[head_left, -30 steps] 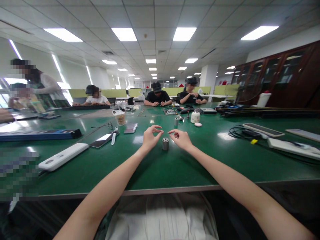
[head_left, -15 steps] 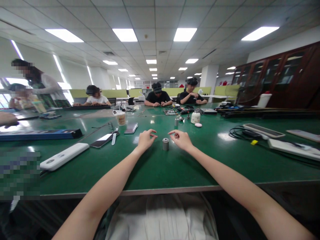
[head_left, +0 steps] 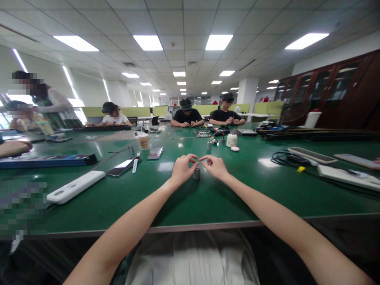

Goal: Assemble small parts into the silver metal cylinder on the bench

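A small grey metal cylinder [head_left: 196, 174] stands upright on the green table, just in front of my hands. My left hand [head_left: 183, 169] is at its left, with the thumb overlapping the cylinder's top edge in view. The left fingers are curved, with a gap between thumb and forefinger, and nothing visible is in them. On the other side, my right hand [head_left: 216, 167] hovers with thumb and fingers drawn together in a pinch. Whatever is between those fingertips is too small to make out. The fingertips of both hands almost meet above the cylinder.
Beyond my hands stand another metal cylinder [head_left: 209, 145], a white jar [head_left: 232, 139] and its pink-white lid [head_left: 235, 149]. Leftward lie a phone [head_left: 120, 168], a watch [head_left: 135, 163], a white power strip [head_left: 76, 187] and a cup [head_left: 143, 141]. Cables [head_left: 286, 158] lie right. Several people sit around.
My left hand first drew back left from the cylinder, then came in right to its top edge. My right hand stayed nearly still. Across the table, a person's raised hand has lowered.
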{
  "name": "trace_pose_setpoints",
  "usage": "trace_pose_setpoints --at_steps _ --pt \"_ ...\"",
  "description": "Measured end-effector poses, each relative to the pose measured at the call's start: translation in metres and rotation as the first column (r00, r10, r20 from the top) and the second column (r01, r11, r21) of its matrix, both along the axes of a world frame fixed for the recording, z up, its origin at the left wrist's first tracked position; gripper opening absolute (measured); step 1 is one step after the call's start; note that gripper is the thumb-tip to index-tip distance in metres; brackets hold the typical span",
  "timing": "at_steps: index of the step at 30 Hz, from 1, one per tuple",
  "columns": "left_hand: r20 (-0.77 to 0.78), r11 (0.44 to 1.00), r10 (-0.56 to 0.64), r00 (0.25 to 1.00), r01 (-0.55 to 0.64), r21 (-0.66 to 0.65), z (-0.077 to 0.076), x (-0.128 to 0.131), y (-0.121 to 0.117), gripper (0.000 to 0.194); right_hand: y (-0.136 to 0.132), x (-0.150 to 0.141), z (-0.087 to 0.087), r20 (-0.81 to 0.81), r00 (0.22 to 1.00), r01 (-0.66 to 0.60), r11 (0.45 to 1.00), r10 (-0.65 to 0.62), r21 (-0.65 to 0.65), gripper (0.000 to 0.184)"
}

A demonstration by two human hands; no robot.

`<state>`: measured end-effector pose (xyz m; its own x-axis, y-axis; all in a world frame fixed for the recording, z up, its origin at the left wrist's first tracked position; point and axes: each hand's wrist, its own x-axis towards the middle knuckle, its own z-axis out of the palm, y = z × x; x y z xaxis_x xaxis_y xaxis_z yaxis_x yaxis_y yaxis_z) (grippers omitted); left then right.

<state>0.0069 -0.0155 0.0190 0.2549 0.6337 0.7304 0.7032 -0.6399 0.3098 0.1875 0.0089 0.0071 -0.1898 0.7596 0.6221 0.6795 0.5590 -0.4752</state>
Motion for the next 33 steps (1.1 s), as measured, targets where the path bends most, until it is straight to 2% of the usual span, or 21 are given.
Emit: trace_pose_setpoints --at_steps 8,15,19,23,28,30,33 --pt "0.027 0.998 -0.047 0.999 0.048 -0.047 -0.005 0.0 0.003 0.019 -0.001 -0.001 0.0 0.0 1.0 -0.005 1.0 0.005 -0.017 0.022" --pt "0.052 1.0 -0.002 0.999 0.003 -0.017 -0.002 0.002 -0.001 0.028 0.0 -0.002 -0.001 0.016 0.999 -0.051 0.999 0.051 -0.007 0.025" --pt "0.074 1.0 0.012 0.997 -0.011 -0.013 0.0 0.002 -0.002 0.028 0.004 -0.004 -0.006 0.087 0.99 -0.114 0.993 0.114 0.002 0.029" --pt "0.025 0.999 0.029 0.999 -0.03 0.012 0.001 0.002 -0.003 0.023 0.009 -0.007 -0.008 0.058 0.989 -0.133 0.991 0.133 0.003 0.031" --pt "-0.009 0.998 0.056 0.998 -0.055 0.043 0.002 0.002 -0.004 0.021 0.019 -0.001 -0.004 -0.021 0.999 -0.047 0.997 0.048 0.054 0.032" --pt "0.006 0.996 0.07 0.997 -0.071 0.054 0.004 0.002 -0.004 0.023 0.025 0.009 -0.005 -0.013 0.999 0.033 0.999 -0.033 0.009 0.033" --pt "0.019 0.994 0.091 0.996 -0.092 0.059 0.005 0.001 -0.004 0.024 0.035 0.026 -0.011 0.143 0.982 0.14 0.982 -0.121 -0.128 0.033"
